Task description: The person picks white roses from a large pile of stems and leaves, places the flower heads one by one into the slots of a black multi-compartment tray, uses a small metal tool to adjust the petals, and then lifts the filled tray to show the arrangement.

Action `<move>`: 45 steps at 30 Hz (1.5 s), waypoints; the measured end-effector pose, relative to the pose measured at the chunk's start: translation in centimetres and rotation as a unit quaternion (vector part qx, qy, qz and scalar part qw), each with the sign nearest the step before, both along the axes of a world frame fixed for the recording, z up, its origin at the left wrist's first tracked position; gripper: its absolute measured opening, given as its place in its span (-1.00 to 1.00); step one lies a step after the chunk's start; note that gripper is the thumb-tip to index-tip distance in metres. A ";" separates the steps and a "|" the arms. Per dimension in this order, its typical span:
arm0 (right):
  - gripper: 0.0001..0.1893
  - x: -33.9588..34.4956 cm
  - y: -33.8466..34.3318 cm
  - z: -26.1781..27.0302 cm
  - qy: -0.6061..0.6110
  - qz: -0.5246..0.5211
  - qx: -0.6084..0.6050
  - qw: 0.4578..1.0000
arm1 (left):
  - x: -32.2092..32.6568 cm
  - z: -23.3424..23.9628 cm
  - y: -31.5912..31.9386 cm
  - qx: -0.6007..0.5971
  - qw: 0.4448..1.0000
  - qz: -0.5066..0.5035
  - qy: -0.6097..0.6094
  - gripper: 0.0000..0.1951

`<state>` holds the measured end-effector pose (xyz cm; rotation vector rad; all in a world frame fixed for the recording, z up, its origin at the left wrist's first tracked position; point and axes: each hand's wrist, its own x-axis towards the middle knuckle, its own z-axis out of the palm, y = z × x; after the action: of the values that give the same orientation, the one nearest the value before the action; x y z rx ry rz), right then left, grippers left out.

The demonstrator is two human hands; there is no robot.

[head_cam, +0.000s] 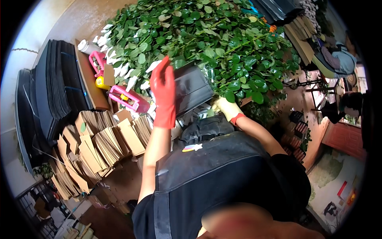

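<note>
My left hand [163, 89], in a red rubber glove, is raised beside a dark glossy panel [192, 88]. Its fingers point away from me, and nothing shows in them. My right hand [226, 108], in a pale yellow glove with a red cuff, is at the panel's lower right corner. Those fingers are curled, and I cannot tell whether they grip the panel's edge. A large heap of leafy green stems [194, 38], like rose stems, spreads just past both hands. Small white pieces [121, 70] line the heap's left side.
Pink tape dispensers [129, 98], a yellow roll [102, 82] and a white bottle [88, 47] stand left. Farther left are bundled cardboard pieces [98, 146] and stacked black sheets [56, 83]. A black apron [209, 158] covers my front. Another person [340, 61] is at far right.
</note>
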<state>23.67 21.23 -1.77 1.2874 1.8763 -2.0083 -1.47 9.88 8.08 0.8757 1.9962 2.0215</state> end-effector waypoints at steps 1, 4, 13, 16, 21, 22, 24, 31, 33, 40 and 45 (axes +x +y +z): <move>-0.72 -0.7 0.1 0.7 -0.024 0.041 0.059 0.997 | 0.7 0.4 -1.9 0.030 0.998 0.052 -0.024 -0.75; -0.72 -1.4 0.8 2.5 -0.061 0.128 0.172 0.975 | 1.4 -2.8 -8.9 0.030 0.980 0.188 -0.053 -0.80; -0.65 -0.4 1.2 11.9 -0.255 0.399 0.338 0.814 | 0.1 -7.3 -16.2 -0.210 0.925 0.296 -0.110 -0.52; -0.59 -1.2 1.1 11.9 -0.226 0.426 0.322 0.815 | -3.7 -10.3 -16.5 -0.320 0.891 0.322 -0.017 -0.48; -0.63 -2.4 0.2 11.7 -0.302 0.432 0.264 0.808 | -8.3 -8.6 -15.7 -0.480 0.833 0.210 -0.177 -0.42; -0.63 -2.3 0.4 11.6 -0.291 0.437 0.268 0.808 | -8.6 -9.3 -16.0 -0.459 0.840 0.241 -0.163 -0.42; -0.63 -1.8 0.6 11.3 -0.272 0.443 0.270 0.811 | -9.1 -9.9 -16.4 -0.439 0.847 0.248 -0.169 -0.41; -0.64 0.1 1.5 9.0 -0.233 0.439 0.264 0.827 | -3.2 -8.0 -16.8 -0.547 0.814 0.167 -0.105 -0.46; -0.65 -0.5 1.2 9.8 -0.235 0.448 0.266 0.821 | -3.1 -8.5 -15.8 -0.575 0.791 0.176 -0.111 -0.49; -0.67 -1.5 0.7 12.1 -0.227 0.449 0.266 0.823 | -2.2 -5.0 -13.8 -0.663 0.738 0.085 -0.088 -0.55; -0.63 -0.4 1.4 13.9 -0.193 0.449 0.290 0.823 | 3.0 3.2 -11.3 -0.384 0.915 0.052 -0.112 -0.52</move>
<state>23.29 22.62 12.11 0.5571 2.2930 -0.6751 1.49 -1.42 11.32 0.3462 2.4163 1.1022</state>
